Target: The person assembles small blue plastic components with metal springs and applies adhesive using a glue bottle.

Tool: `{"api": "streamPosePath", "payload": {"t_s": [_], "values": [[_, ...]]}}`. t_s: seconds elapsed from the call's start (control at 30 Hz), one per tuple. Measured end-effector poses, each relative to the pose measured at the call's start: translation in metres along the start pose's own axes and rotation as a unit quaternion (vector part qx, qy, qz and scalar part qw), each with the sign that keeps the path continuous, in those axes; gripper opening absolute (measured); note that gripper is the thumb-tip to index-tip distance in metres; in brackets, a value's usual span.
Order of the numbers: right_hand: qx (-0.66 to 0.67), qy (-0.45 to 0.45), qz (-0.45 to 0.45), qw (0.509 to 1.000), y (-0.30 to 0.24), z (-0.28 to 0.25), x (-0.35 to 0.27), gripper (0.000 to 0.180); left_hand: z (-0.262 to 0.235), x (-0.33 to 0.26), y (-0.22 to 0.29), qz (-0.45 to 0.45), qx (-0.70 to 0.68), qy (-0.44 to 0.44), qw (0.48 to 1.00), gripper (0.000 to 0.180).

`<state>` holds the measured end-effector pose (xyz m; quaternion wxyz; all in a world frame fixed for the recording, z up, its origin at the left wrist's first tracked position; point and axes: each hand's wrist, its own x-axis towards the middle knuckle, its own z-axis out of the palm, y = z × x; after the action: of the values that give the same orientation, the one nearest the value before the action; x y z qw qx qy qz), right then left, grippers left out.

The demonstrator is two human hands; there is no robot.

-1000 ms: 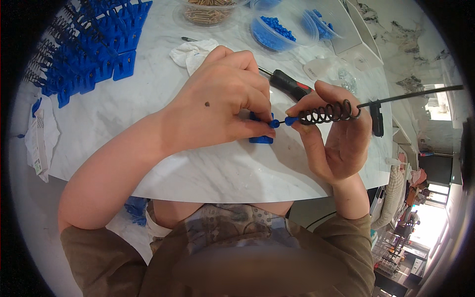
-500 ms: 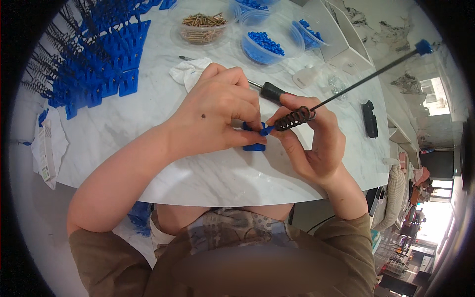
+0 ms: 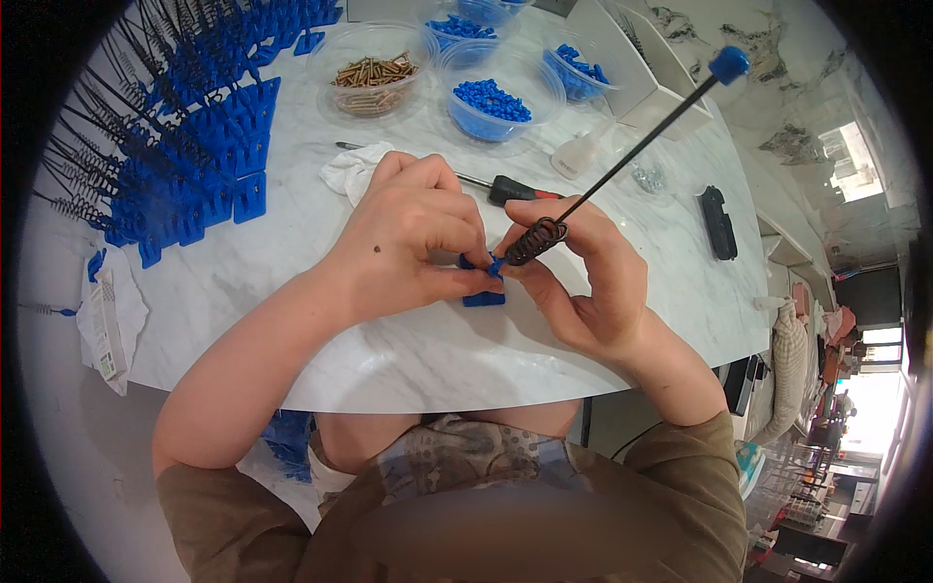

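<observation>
My left hand (image 3: 403, 233) is closed, its fingers and thumb pinching a small blue plastic clip (image 3: 483, 299) just above the tabletop; much of the clip is hidden under the fingers. Against it, my right hand (image 3: 598, 272) grips a black spring-coiled rod (image 3: 536, 240) by its lower end, thumb and index finger beside the coil. A small blue fitting shows between the two hands, where rod and clip meet. From the coil the thin shaft slants up and right to a blue cap (image 3: 729, 65). Behind my hands lies a black-handled screwdriver (image 3: 515, 190).
Finished-looking blue clips with coiled black rods (image 3: 199, 194) crowd the far left. Tubs of brass-coloured screws (image 3: 374, 73) and small blue parts (image 3: 491, 101) stand at the back. A crumpled tissue (image 3: 347, 177), a white box (image 3: 671, 102) and a black case (image 3: 717, 223) also lie around.
The whole view has shifted slightly, and the rod's capped end now points higher and less far right. Both hands keep their grip at the clip.
</observation>
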<state>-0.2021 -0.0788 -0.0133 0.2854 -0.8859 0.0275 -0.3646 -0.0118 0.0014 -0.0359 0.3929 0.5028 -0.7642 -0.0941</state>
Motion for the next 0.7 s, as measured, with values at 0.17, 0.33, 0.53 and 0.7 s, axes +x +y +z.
{"api": "streamPosePath", "payload": {"t_s": [0.17, 0.33, 0.53, 0.7], "values": [[-0.002, 0.025, -0.004, 1.000, -0.0010, 0.0010, 0.0003, 0.053, -0.0008, 0.0006, 0.0007, -0.004, 0.007, -0.011, 1.000, 0.017], [-0.007, 0.023, -0.005, 1.000, -0.0009, -0.0024, 0.0005, 0.056, -0.0035, 0.0010, 0.0030, -0.009, 0.005, -0.016, 1.000, 0.017], [0.000, 0.034, -0.014, 0.999, 0.0009, -0.0003, -0.0007, 0.057, -0.0024, 0.0003, 0.0007, -0.004, 0.009, -0.020, 1.000, 0.017], [-0.004, 0.025, -0.001, 1.000, -0.0018, -0.0020, -0.0004, 0.058, -0.0027, 0.0015, 0.0022, -0.005, 0.003, -0.020, 1.000, 0.017]]}}
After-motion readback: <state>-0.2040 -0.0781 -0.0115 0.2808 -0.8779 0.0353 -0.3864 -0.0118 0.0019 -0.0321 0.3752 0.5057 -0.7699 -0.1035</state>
